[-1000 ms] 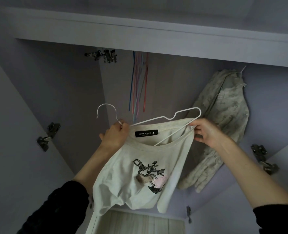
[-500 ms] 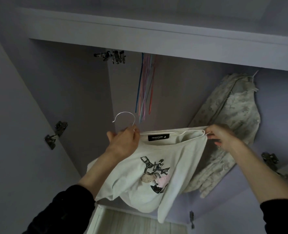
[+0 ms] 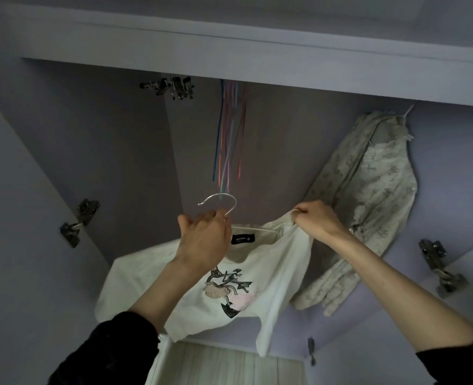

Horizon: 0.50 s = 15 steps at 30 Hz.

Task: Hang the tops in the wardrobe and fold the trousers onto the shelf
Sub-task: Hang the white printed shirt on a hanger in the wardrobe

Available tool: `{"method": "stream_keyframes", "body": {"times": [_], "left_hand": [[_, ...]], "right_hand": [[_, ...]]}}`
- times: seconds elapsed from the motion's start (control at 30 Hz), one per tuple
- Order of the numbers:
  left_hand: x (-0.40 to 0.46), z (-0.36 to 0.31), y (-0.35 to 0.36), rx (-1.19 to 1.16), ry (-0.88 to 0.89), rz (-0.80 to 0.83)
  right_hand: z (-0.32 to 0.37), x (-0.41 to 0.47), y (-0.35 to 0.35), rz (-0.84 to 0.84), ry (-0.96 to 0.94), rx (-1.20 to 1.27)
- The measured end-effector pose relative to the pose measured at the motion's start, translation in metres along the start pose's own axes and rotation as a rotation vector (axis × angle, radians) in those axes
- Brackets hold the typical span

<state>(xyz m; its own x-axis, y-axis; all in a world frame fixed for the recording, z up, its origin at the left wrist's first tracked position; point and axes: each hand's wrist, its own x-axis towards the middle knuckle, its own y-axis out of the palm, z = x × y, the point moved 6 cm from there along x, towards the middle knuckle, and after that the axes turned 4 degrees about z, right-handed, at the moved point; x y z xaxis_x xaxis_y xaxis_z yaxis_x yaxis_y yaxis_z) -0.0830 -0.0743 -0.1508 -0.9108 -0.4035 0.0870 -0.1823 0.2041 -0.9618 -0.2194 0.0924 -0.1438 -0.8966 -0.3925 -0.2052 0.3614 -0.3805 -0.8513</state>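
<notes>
The open wardrobe (image 3: 113, 151) fills the view from below, its top panel running across the upper part and its dim interior rising above both raised arms; the rail itself cannot be made out. High on the right inside, a pale patterned top (image 3: 368, 195) already hangs from its own hanger, and near the middle a bundle of thin coloured hangers (image 3: 229, 134) drops from above. Below these, held up between the two hands, is the white printed T-shirt (image 3: 257, 287), its collar and black label uppermost and its body draping down toward the person. It sits on a white wire hanger (image 3: 254, 228) whose long axis runs roughly left to right across the view. The left hand (image 3: 203, 240) is curled around the hanger's neck just under the hook (image 3: 219, 200), which rises free above the knuckles, almost directly below the coloured hangers. The right hand (image 3: 313, 220) pinches the shirt's shoulder at the hanger's far end — apparently seating the fabric there. The coming move likely turns on this: the hook belongs to the left hand, the nearer of the two to the hanging point, which lies straight up and slightly back — with free space between the bundle and the patterned top.
</notes>
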Motion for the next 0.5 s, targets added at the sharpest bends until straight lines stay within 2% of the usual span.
{"method": "stream_keyframes", "body": {"times": [0.27,0.37,0.43,0.5], "left_hand": [[-0.003,-0.009,0.001,0.040,0.074,-0.028],[-0.005,0.000,-0.004,-0.013,0.064,-0.070],[-0.008,0.007,-0.009,-0.031,0.062,-0.116],[-0.010,0.011,-0.012,-0.047,0.069,-0.145]], "right_hand": [[-0.002,-0.007,0.026,0.152,0.059,0.372],[0.004,-0.018,0.037,0.367,-0.010,0.454],[0.007,-0.028,0.041,0.549,-0.095,0.432],[0.010,-0.030,0.041,0.535,-0.259,0.166]]}}
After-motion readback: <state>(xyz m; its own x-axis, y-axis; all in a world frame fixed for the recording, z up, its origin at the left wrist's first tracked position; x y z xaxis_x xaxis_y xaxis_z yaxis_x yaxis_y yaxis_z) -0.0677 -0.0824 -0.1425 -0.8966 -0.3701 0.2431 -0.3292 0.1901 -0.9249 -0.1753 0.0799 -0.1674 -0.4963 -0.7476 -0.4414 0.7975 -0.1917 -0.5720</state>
